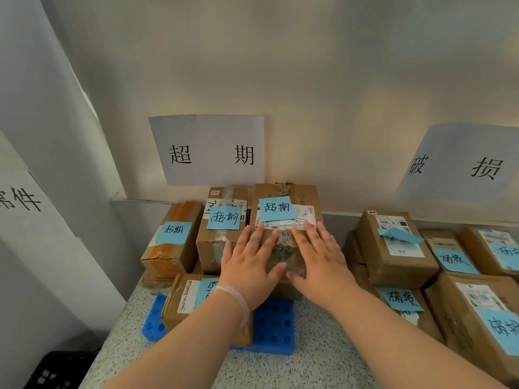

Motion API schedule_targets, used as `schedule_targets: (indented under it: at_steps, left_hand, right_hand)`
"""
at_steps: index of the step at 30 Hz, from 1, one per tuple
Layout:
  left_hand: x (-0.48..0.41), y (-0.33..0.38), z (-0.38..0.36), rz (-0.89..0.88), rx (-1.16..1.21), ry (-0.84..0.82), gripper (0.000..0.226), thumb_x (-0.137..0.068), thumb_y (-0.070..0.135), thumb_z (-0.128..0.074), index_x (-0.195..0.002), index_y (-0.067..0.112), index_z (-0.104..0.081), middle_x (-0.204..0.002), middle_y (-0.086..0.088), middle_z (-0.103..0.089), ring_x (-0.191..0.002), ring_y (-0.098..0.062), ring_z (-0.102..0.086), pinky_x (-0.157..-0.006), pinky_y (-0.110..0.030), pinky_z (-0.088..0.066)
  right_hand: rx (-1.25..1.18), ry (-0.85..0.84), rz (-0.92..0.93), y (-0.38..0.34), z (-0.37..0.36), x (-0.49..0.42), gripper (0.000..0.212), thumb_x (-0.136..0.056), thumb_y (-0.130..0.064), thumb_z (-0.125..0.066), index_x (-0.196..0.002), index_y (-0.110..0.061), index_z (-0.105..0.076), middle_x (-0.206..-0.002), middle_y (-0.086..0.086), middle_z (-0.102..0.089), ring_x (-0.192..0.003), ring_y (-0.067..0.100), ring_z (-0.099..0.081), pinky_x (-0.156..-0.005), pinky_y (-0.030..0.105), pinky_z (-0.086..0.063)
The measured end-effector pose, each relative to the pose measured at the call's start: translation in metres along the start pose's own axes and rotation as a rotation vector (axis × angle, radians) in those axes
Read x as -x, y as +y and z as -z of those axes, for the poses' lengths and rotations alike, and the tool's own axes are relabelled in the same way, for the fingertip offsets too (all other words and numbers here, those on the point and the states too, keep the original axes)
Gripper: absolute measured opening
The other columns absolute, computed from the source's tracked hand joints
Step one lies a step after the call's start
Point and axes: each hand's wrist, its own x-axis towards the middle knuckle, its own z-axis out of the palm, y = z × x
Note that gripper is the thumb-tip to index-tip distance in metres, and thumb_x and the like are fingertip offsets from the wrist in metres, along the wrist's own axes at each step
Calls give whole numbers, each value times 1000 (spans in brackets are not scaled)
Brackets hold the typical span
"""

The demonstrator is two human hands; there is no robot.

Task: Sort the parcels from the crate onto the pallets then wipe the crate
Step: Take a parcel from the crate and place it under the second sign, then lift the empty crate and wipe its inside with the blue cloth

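Parcels [213, 245] w/ blue notes are stacked on a blue pallet [275, 324] under the wall sign reading 超期 [207, 150]. The top parcel [303, 193] is set at the back of that stack, against the wall. It is pressed from above by both hands, the left hand [250, 265] and right hand [320, 262] lying side by side. The fingers are straight and spread flat on its lid; nothing is gripped, so the parcel looks already put down and is only being seated or steadied.

Sorting is judged well along: approx. four parcels are counted here, and a second stack [393, 265] is seen to the right below the 破损 sign [460, 161]. A third sign [25, 197] is cut off at the left edge. Only a corner of the black crate [56, 369] is caught at bottom left, so it cannot be told whether more parcels remain in it. Wiping is taken as not yet done; no cloth is seen.

Both stacks rest on a speckled worktop [309, 369]. The two stacks are near each other, so a careless push could shift the right stack. A pale band [236, 301] is worn on the left wrist.
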Motion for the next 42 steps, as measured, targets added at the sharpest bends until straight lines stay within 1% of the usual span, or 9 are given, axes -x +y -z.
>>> schedule_targets:
  at_steps: [5, 9, 14, 19, 24, 26, 31, 35, 42]
  left_hand:
    - [-9, -1, 6, 18, -55, -23, 71, -95, 71, -21, -154, 44, 6, -165, 11, 12, -151, -16, 17, -121, -55, 6]
    - [-1, 1, 9, 35, -82, -20, 76, -92, 74, -27, -153, 46, 8, -165, 8, 14, -151, -18, 18, -121, -54, 7]
    - [32, 6, 8, 23, -74, 34, 86, -89, 77, -34, -151, 47, 17, -162, 8, 26, -150, -18, 20, -122, -52, 6]
    - [66, 18, 14, -74, -84, 32, 88, -88, 76, -37, -151, 46, 17, -161, 9, 26, -150, -19, 19, -122, -53, 6]
    - [100, 33, 12, -273, -98, 17, 88, -90, 73, -38, -151, 45, 19, -162, 8, 23, -151, -19, 17, -122, -52, 5]
    - [117, 37, 6, -345, -83, -14, 88, -90, 73, -39, -152, 45, 17, -163, 7, 22, -151, -20, 15, -122, -52, 4]
    - [164, 57, -24, -498, -34, -89, 89, -88, 75, -38, -151, 47, 17, -163, 5, 23, -152, -23, 11, -121, -51, 4]
    - [205, 100, -43, -682, -21, -159, 89, -88, 76, -38, -152, 45, 17, -163, 2, 22, -152, -24, 10, -121, -52, 2]
    - [272, 182, -53, -963, 23, -228, 88, -90, 72, -39, -152, 45, 16, -164, 3, 18, -152, -24, 11, -122, -51, 4]
  right_hand:
    - [6, -29, 3, 0, 6, -11, 93, -91, -60, -53, -156, -33, 8, -164, -2, 19, -148, 22, 24, -113, 39, 15]
    - [-1, 11, 35, 1, 7, -3, 98, -87, -66, -54, -156, -34, 7, -164, -2, 18, -149, 20, 22, -118, 43, 13]
    - [-11, 33, 36, 0, 8, 38, 102, -83, -68, -58, -155, -37, 8, -163, -5, 19, -149, 16, 23, -119, 42, 13]
    - [-2, 42, -61, -3, 5, 94, 103, -81, -69, -58, -154, -42, 9, -163, -8, 20, -149, 14, 22, -120, 42, 10]
    - [-36, 117, -222, -22, 1, 162, 102, -82, -71, -57, -153, -44, 11, -161, -12, 23, -146, 10, 25, -119, 40, 12]
    - [-56, 109, -285, -34, -4, 194, 101, -83, -70, -56, -151, -45, 14, -158, -16, 26, -144, 8, 29, -119, 39, 13]
    - [-46, 36, -508, -56, -24, 281, 100, -85, -69, -53, -151, -42, 18, -152, -16, 35, -146, 15, 28, -120, 42, 13]
    - [-26, 16, -725, -58, -22, 355, 101, -84, -70, -52, -152, -42, 16, -161, -6, 28, -148, 17, 26, -121, 43, 12]
    - [-11, 92, -1005, -60, -11, 471, 102, -82, -73, -53, -154, -40, 10, -162, -5, 23, -148, 17, 23, -120, 44, 13]
